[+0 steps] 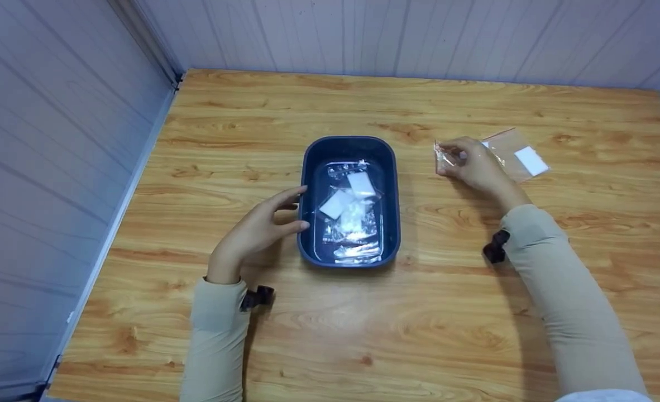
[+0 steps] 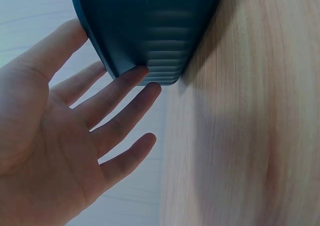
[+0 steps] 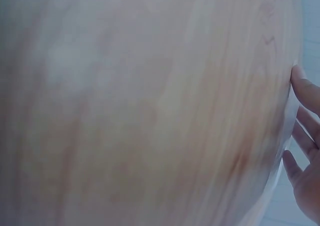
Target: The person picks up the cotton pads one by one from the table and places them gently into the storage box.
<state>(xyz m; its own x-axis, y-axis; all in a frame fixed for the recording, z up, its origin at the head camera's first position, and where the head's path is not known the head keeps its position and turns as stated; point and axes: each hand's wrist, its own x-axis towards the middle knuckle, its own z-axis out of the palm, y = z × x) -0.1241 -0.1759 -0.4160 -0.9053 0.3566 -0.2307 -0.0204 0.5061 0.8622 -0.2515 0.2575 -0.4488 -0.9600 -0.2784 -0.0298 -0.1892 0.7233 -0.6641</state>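
A dark blue rectangular tub [image 1: 395, 223] stands on the table, with several clear plastic bags [image 1: 352, 223] and white cards inside. My left hand [image 1: 254, 229] rests against the tub's left side, its fingers spread and fairly straight, the thumb at the rim. In the left wrist view the same hand [image 2: 70, 121] lies along the tub's ribbed outer wall [image 2: 167, 51]. To the right of the tub, my right hand [image 1: 478, 164] pinches a small clear plastic bag [image 1: 443, 160]. At the right edge of the right wrist view, only part of that hand [image 3: 305, 136] shows.
Partly behind the right hand lies another clear zip bag [image 1: 508, 148] with a red edge and a white card [image 1: 531, 161]. The wood-grain table [image 1: 363, 335] meets pale panel walls [image 1: 330, 39] at the back and left.
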